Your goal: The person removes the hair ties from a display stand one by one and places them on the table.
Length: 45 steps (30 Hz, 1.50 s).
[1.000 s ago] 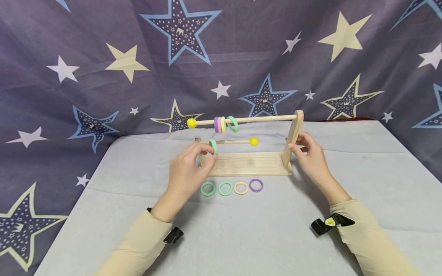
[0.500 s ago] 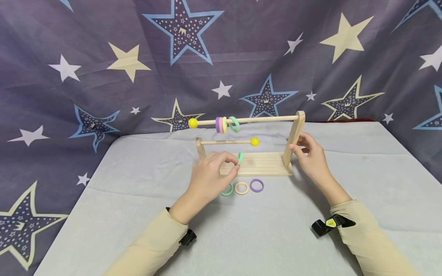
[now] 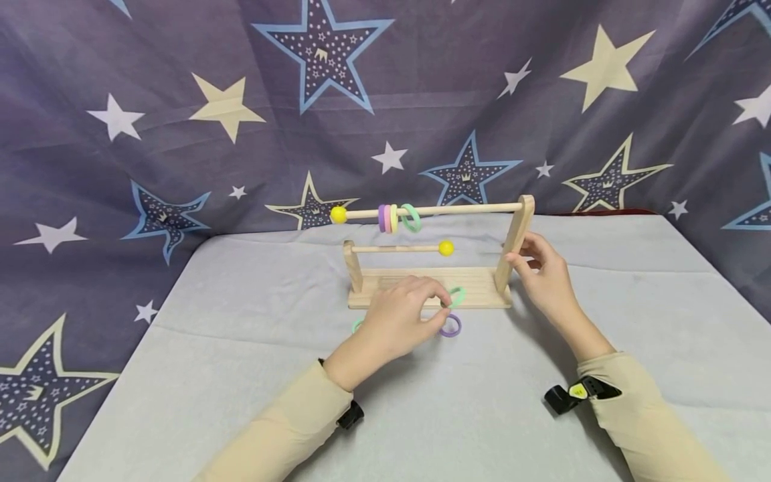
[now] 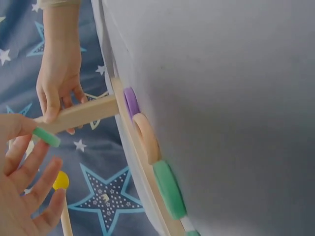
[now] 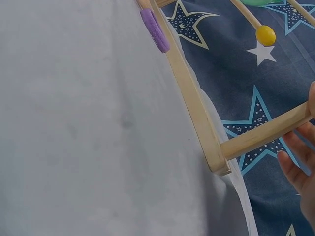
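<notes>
My left hand [image 3: 400, 320] pinches a green ring [image 3: 459, 295] between thumb and forefinger, in front of the wooden ring stand [image 3: 372, 280]. The other fingers are spread in the left wrist view. Around the stand's taller right post [image 3: 515, 235], my right hand [image 3: 545, 276] grips with thumb in front and fingers behind. Purple, pink, yellow and green rings [image 3: 412, 218] hang on the upper rod; the lower rod [image 3: 394, 249] is bare. Along the base's front edge lie a purple ring [image 4: 131, 101], a beige ring [image 4: 146, 137] and green rings [image 4: 169, 190], partly hidden by my left hand in the head view.
Yellow balls cap the free ends of the upper rod [image 3: 338, 215] and the lower rod [image 3: 446, 248]. A pale cloth [image 3: 446, 415] covers the table, and a star-patterned curtain [image 3: 434, 94] hangs behind it.
My left hand has carried the green ring rightward and down, away from the left post and the lower rod, to above the base's front edge. The right hand keeps its grip on the post.
</notes>
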Tool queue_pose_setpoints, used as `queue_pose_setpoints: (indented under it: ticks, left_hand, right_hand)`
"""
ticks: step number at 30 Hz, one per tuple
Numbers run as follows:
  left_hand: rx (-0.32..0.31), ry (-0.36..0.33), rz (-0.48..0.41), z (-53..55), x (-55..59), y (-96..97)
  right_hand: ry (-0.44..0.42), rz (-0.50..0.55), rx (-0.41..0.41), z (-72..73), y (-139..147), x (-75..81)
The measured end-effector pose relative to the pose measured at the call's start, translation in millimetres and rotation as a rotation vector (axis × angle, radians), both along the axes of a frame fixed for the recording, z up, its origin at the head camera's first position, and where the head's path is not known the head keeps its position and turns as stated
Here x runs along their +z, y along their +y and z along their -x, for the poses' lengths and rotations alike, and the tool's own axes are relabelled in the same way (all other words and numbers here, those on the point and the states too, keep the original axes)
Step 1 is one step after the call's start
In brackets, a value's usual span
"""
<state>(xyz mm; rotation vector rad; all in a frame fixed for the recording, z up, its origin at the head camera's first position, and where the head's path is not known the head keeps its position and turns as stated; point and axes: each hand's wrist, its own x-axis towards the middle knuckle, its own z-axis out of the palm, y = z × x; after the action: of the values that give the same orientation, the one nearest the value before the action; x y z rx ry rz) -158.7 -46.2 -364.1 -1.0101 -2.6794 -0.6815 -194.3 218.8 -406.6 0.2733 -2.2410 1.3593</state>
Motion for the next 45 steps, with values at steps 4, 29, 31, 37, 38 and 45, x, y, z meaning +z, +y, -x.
queue_pose_setpoints:
  ticks: [4,29,31,37,38,45]
  left_hand:
    - [-0.034,-0.027,0.078,1.0,-0.7,7.1]
    - [-0.179,-0.071,0.301,23.8,-10.5,55.2]
    - [-0.191,-0.069,0.306,24.2,-12.6,56.2]
    - [-0.221,-0.086,0.325,25.0,-19.1,57.5]
    - [-0.222,-0.090,0.328,25.2,-20.1,57.5]
    - [-0.219,-0.117,0.351,25.8,-24.7,55.9]
  right_hand:
    - [-0.003,0.001,0.002,-1.3,-1.2,1.8]
    - [-0.003,-0.013,0.002,-2.1,1.2,0.6]
    - [-0.003,-0.011,0.006,-1.6,1.0,0.3]
    - [-0.007,-0.014,0.005,-2.2,-0.6,1.4]
    - [-0.007,-0.012,0.004,-2.3,-0.7,1.5]
    - [0.003,-0.011,-0.007,-1.9,-0.9,1.2]
